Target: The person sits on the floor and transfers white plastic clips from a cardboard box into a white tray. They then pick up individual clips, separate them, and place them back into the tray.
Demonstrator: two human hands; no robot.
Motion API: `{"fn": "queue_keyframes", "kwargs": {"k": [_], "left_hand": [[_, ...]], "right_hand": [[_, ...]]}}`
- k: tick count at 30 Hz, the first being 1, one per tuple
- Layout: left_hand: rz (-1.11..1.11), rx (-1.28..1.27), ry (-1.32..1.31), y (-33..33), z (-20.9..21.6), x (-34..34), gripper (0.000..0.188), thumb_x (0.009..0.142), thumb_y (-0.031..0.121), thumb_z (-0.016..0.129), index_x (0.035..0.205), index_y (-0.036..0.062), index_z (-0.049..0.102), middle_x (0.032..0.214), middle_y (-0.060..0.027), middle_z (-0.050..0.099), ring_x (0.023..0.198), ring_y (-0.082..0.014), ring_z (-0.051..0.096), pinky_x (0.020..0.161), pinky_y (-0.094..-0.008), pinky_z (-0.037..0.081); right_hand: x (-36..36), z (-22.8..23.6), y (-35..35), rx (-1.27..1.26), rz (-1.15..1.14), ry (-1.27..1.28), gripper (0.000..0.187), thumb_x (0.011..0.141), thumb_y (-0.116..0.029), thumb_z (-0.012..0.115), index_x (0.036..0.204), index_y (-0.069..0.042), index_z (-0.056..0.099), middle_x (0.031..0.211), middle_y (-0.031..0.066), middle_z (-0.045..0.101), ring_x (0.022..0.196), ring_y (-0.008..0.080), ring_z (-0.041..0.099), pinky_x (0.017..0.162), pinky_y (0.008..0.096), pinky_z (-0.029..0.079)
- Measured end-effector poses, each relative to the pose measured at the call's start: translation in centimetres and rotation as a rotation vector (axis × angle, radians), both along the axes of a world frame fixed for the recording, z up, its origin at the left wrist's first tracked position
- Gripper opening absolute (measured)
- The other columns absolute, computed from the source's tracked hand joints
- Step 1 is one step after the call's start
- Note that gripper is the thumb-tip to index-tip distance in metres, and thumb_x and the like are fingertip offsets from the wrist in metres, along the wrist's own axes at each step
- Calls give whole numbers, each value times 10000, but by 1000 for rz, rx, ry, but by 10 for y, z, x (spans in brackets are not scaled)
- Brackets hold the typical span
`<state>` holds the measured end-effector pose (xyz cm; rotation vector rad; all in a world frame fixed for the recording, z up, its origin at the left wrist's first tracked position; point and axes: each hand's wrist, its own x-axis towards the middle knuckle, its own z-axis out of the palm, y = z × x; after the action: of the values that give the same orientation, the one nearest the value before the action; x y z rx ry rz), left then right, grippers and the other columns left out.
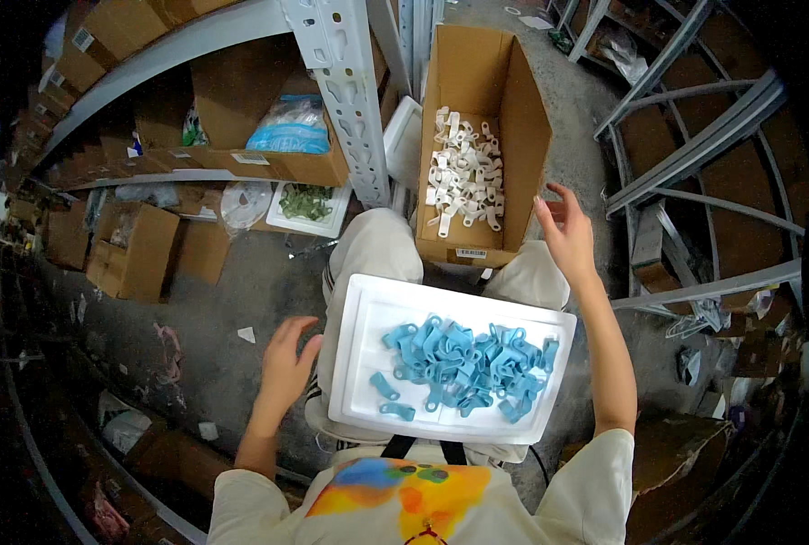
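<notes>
A white foam tray (pixel 368 309) rests on my lap, holding several blue plastic clips (pixel 466 361) piled toward its right side. My left hand (pixel 286 368) hovers open just left of the tray, fingers spread, holding nothing. My right hand (pixel 563 232) is raised, open, beside the right wall of a tall cardboard box (pixel 522 118) standing in front of my knees. Inside that box lies a heap of white plastic clips (pixel 463 177).
Grey metal shelving (pixel 345 100) at left carries cardboard boxes and a bag of blue parts (pixel 288 127). A small white tray of green parts (pixel 306 204) sits on the concrete floor. More metal racks (pixel 695 136) stand at right.
</notes>
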<state>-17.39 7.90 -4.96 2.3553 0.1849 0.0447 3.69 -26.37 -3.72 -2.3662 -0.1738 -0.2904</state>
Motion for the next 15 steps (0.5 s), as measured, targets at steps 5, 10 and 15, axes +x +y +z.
{"fn": "queue_keyframes", "kwargs": {"k": [5, 10, 15], "left_hand": [[104, 92, 22, 22, 8, -11, 246, 799, 158, 531, 981, -9, 521, 958, -163, 543, 876, -307, 529, 755, -343, 411], [137, 64, 14, 32, 11, -6, 252, 801, 159, 525, 990, -7, 517, 964, -163, 538, 888, -299, 530, 769, -345, 408], [81, 77, -45, 21, 9, 7, 262, 796, 160, 531, 1008, 8, 513, 1011, -162, 528, 920, -299, 521, 790, -347, 403]], "right_hand": [[15, 7, 2, -5, 3, 36, 502, 776, -417, 537, 1066, -9, 495, 721, 157, 619, 663, 260, 615, 630, 328, 466], [32, 17, 9, 196, 40, 74, 552, 764, -431, 555, 1065, 26, 486, 847, 169, 613, 778, 233, 606, 699, 308, 460], [54, 29, 19, 201, -47, 76, 578, 744, -450, 573, 1056, 31, 497, 854, 173, 609, 780, 229, 602, 704, 305, 459]]}}
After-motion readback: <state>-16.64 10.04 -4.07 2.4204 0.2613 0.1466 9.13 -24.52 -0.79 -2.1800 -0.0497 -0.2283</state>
